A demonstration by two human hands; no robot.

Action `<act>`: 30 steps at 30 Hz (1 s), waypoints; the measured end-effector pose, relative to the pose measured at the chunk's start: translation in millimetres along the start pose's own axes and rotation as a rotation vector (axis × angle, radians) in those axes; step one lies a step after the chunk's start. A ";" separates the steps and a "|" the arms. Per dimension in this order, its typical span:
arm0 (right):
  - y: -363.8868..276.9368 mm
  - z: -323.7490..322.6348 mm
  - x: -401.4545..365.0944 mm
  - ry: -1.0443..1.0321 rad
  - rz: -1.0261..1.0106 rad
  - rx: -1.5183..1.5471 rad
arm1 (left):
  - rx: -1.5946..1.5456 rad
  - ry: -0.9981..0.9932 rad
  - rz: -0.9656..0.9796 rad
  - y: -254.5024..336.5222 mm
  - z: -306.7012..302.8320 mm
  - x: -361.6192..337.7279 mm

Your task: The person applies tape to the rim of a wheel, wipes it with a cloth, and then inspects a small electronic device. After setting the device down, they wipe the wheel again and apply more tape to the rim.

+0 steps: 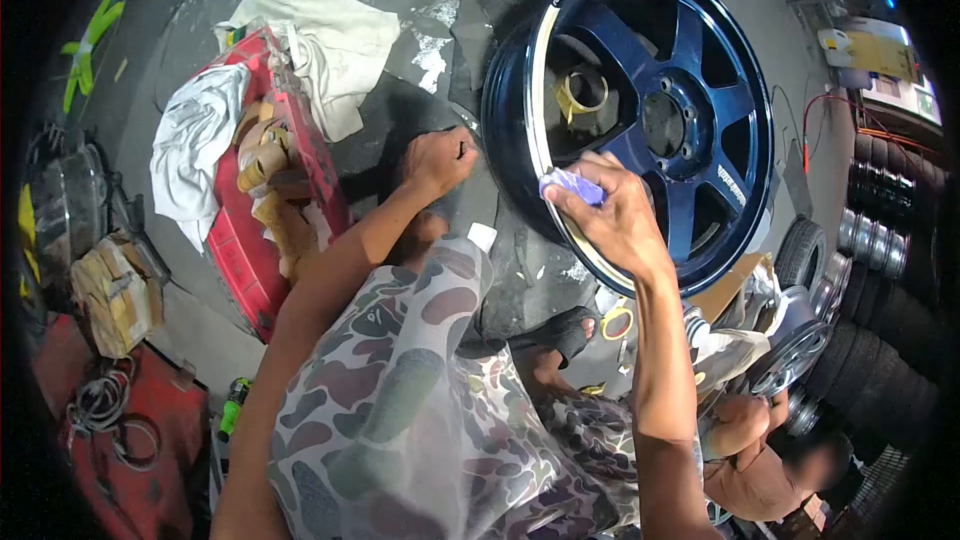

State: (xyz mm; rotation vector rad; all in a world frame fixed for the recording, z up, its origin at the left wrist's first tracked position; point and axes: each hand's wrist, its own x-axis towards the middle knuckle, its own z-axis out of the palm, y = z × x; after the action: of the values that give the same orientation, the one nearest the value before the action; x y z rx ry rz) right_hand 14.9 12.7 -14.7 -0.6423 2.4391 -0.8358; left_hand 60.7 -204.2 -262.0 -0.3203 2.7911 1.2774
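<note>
A blue spoked car wheel rim [640, 50] stands tilted in front of me, with a pale band [541, 70] along its near lip. My right hand [620, 210] is closed around a small purple pad [572, 186], pressing it against that band at the lower left. Close to the wheel's left side, my left hand [440, 162] is curled into a fist; I cannot tell whether it holds anything. A roll of yellow tape [582, 93] shows through a gap between the spokes.
Left of me is a red crate [240, 255] with tape rolls and white cloths [200, 145]. Another tape roll [617, 323] lies by my foot. A crouching person [755, 475] is at the lower right, beside another wheel rim [790, 355]. Stacked tyres [865, 360] line the right side.
</note>
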 end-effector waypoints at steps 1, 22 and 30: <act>1.3 -0.8 -5.2 -0.016 0.003 0.035 | 0.001 -0.025 -0.008 -0.2 -1.0 -1.5; 17.0 10.9 -37.8 0.064 0.041 0.009 | 0.065 -0.011 -0.037 2.8 -1.2 -0.6; -7.3 22.9 3.8 0.265 -0.007 -0.057 | 0.063 -0.021 0.001 -1.3 0.5 0.0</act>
State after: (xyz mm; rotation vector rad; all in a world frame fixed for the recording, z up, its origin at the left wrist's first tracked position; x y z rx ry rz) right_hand 27.0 -4.4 -27.0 -0.5931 2.7076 -0.9079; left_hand 61.0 -204.6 -263.4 -0.3004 2.8075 1.1824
